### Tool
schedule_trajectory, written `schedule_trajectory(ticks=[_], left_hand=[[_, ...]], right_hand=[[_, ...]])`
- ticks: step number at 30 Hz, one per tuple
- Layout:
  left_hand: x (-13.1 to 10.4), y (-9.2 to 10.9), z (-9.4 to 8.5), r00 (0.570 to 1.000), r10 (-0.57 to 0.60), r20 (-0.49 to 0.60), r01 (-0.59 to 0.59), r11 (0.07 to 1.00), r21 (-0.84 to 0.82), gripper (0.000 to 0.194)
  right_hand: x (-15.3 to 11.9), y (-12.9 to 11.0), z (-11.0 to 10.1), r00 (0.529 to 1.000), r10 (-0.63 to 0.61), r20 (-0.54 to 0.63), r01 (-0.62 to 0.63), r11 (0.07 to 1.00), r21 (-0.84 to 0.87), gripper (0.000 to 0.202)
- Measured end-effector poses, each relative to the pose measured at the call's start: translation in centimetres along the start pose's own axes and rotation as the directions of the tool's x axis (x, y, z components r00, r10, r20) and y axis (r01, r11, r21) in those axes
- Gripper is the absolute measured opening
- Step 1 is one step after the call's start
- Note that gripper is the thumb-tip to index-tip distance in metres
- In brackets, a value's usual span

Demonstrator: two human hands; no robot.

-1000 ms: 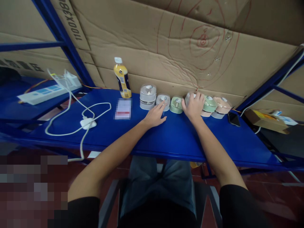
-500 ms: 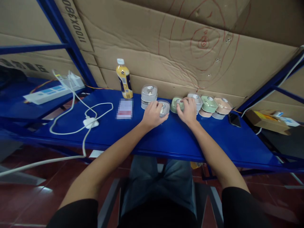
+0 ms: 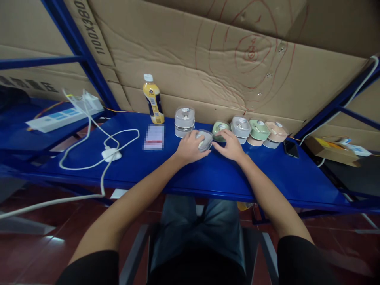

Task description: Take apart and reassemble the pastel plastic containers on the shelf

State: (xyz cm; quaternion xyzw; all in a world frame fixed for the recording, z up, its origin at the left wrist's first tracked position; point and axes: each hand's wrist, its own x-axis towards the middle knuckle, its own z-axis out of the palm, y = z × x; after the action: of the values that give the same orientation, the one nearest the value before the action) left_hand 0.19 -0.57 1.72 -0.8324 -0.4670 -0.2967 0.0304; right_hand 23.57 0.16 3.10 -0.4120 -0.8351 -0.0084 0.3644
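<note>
My left hand (image 3: 190, 148) is wrapped round a grey lidded box (image 3: 205, 139), which looks tilted over the blue table (image 3: 208, 174). My right hand (image 3: 230, 146) has its fingers apart, between that box and a green box (image 3: 221, 128); nothing shows in its grasp. Behind my left hand stands a stack of grey boxes (image 3: 184, 118). To the right of the green box are another grey stack (image 3: 240, 126), a green box (image 3: 259, 130) on a pink one (image 3: 254, 141), and a pink box (image 3: 276, 131) on a grey one (image 3: 271, 144).
A yellow bottle (image 3: 153, 101) and a blurred card (image 3: 154, 137) are at the left. Farther left lie a white cable with an adapter (image 3: 111, 154) and a power strip (image 3: 59, 118). A phone (image 3: 291, 149) and a cardboard box (image 3: 334, 150) are at the right.
My left hand has lifted and tilted the grey box. My right hand has come off the green box and moved toward the grey one, its fingers spread. The view has shifted slightly.
</note>
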Motion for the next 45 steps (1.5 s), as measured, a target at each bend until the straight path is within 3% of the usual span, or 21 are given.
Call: schedule_trajectory(ticks=[3, 5, 7, 10, 14, 20, 23, 28, 30, 35, 39, 45], left_hand=[[0.0, -0.8, -0.2, 0.979, 0.200, 0.028, -0.191, 0.960, -0.205, 0.048], [0.1, -1.3, 0.0, 0.940, 0.338, 0.040, -0.301, 0.881, -0.366, 0.060], [0.2, -1.5, 0.4, 0.916, 0.399, 0.030, -0.338, 0.812, -0.477, 0.079], [0.2, -1.6, 1.4, 0.941, 0.335, 0.050, -0.251, 0.789, -0.560, 0.102], [0.1, -1.9, 2.5, 0.950, 0.256, 0.180, -0.080, 0.755, -0.651, 0.118], [0.1, -1.9, 2.9, 0.952, 0.232, 0.198, -0.039, 0.738, -0.674, 0.125], [0.1, -1.7, 2.4, 0.952, 0.245, 0.185, -0.076, 0.772, -0.631, 0.117], [0.0, -1.5, 1.8, 0.918, 0.331, 0.219, -0.161, 0.816, -0.556, 0.054], [-0.1, -1.5, 1.8, 0.915, 0.345, 0.207, -0.179, 0.809, -0.560, 0.042], [0.1, -2.0, 1.7, 0.935, 0.316, 0.159, -0.180, 0.813, -0.554, 0.033], [0.7, -3.3, 0.9, 0.968, 0.204, 0.144, -0.109, 0.864, -0.491, 0.036], [1.1, -5.3, 0.8, 0.979, 0.124, 0.164, -0.044, 0.906, -0.422, 0.036]], right_hand=[[-0.5, -0.6, -0.4, 0.990, -0.055, 0.129, 0.046, 0.996, 0.071, 0.074], [-0.9, -0.8, -0.5, 0.974, -0.075, 0.213, 0.054, 0.993, 0.104, 0.099], [-1.2, -1.0, -0.5, 0.959, -0.083, 0.271, 0.052, 0.991, 0.120, 0.110], [-1.8, -1.1, -0.6, 0.957, -0.045, 0.288, 0.023, 0.997, 0.078, 0.112], [-2.5, -1.2, -0.9, 0.962, 0.008, 0.274, -0.009, 1.000, 0.001, 0.104], [-2.7, -0.7, -1.5, 0.974, 0.057, 0.219, -0.078, 0.993, 0.090, 0.086], [-2.6, 0.6, -2.4, 0.976, 0.126, 0.176, -0.155, 0.974, 0.162, 0.074], [-3.5, 3.4, -4.6, 0.939, 0.300, 0.169, -0.329, 0.927, 0.179, 0.072], [-4.0, 4.3, -5.2, 0.920, 0.359, 0.157, -0.384, 0.905, 0.181, 0.073], [-4.5, 5.5, -5.3, 0.906, 0.400, 0.137, -0.421, 0.887, 0.192, 0.075], [-4.4, 5.7, -5.2, 0.913, 0.385, 0.133, -0.405, 0.896, 0.185, 0.075], [-4.5, 5.5, -5.3, 0.899, 0.391, 0.198, -0.419, 0.900, 0.125, 0.074]])
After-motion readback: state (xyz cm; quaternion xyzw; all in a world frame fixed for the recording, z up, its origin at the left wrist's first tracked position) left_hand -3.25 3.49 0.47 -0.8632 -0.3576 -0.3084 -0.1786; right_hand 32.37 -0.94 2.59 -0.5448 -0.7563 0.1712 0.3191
